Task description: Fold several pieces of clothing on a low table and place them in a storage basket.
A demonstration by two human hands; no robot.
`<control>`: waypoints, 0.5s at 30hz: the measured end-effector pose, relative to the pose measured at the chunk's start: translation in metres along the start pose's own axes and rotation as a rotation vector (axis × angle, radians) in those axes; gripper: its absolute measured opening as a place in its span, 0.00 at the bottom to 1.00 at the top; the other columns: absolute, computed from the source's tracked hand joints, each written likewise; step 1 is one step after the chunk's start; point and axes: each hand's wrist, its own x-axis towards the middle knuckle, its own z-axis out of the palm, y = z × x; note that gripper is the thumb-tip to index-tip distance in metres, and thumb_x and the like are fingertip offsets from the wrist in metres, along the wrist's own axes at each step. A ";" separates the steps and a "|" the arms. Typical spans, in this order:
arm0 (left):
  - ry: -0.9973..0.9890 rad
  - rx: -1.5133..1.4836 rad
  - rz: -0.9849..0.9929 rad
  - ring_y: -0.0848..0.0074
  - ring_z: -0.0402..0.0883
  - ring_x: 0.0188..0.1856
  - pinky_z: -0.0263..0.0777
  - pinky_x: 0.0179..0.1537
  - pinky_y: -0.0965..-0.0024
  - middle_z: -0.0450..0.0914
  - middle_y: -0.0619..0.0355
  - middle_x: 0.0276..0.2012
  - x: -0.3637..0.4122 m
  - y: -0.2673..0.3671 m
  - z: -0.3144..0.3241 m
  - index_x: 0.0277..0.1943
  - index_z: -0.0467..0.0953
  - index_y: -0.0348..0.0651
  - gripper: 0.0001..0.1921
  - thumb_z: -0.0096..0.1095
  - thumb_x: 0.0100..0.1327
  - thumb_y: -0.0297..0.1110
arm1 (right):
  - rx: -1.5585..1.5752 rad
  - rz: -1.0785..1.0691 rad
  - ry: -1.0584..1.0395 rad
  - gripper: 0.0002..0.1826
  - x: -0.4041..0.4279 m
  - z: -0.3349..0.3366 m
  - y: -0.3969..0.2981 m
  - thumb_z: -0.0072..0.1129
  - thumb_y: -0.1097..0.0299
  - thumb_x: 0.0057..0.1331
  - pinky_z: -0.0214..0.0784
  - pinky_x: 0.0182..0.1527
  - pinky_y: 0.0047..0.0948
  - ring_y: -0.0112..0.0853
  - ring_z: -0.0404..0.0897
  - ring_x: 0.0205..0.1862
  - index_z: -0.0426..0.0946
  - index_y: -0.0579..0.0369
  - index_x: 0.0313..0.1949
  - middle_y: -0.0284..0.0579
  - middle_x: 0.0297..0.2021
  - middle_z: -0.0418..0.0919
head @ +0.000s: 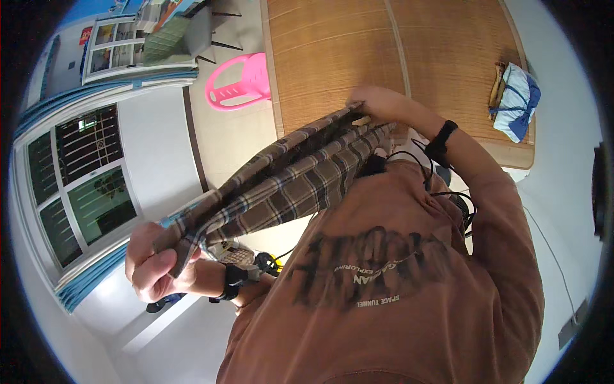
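Observation:
A brown plaid cloth (pixel 297 182) hangs in long folds, stretched slantwise between my two hands in front of my body. My left hand (pixel 160 264) is at the lower left, its thumb and fingers pinching one end of the cloth. Farther up, over the near edge of a woven mat (pixel 336 57), my right hand (pixel 381 103) grips the other end. That hand is blurred, and its fingertips are partly hidden. Black bands circle both wrists.
A pink plastic chair (pixel 240 81) stands left of the mat-covered surface. On the mat's right side lies a pale blue bundle (pixel 514 103) tied with a darker blue strip. Black cables (pixel 424 158) loop near my right side. A barred window (pixel 81 182) is at left.

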 end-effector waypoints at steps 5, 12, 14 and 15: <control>0.066 0.120 -0.010 0.69 0.77 0.30 0.71 0.28 0.70 0.80 0.48 0.31 -0.004 0.010 -0.017 0.44 0.77 0.43 0.20 0.80 0.57 0.44 | 0.022 -0.172 0.160 0.27 -0.054 0.001 -0.012 0.61 0.76 0.50 0.66 0.64 0.43 0.50 0.73 0.60 0.78 0.60 0.53 0.53 0.59 0.74; 0.102 0.091 0.006 0.66 0.79 0.33 0.76 0.32 0.65 0.78 0.50 0.29 -0.003 0.005 -0.029 0.43 0.76 0.41 0.21 0.80 0.57 0.44 | 0.156 -0.080 0.200 0.18 -0.059 0.035 -0.016 0.58 0.71 0.65 0.66 0.61 0.45 0.48 0.74 0.58 0.76 0.59 0.54 0.53 0.56 0.75; 0.126 0.170 0.019 0.69 0.76 0.29 0.70 0.29 0.67 0.78 0.51 0.28 -0.003 -0.003 -0.038 0.43 0.75 0.42 0.22 0.81 0.57 0.43 | 0.304 0.077 0.205 0.14 -0.058 0.037 -0.011 0.57 0.71 0.67 0.68 0.59 0.46 0.48 0.76 0.56 0.77 0.59 0.51 0.52 0.54 0.76; 0.155 0.243 0.020 0.72 0.74 0.26 0.64 0.25 0.69 0.78 0.52 0.27 -0.001 -0.008 -0.044 0.43 0.74 0.42 0.22 0.81 0.56 0.43 | 0.450 0.167 0.461 0.11 -0.058 0.035 -0.008 0.58 0.71 0.66 0.70 0.56 0.45 0.47 0.77 0.54 0.77 0.59 0.48 0.52 0.48 0.76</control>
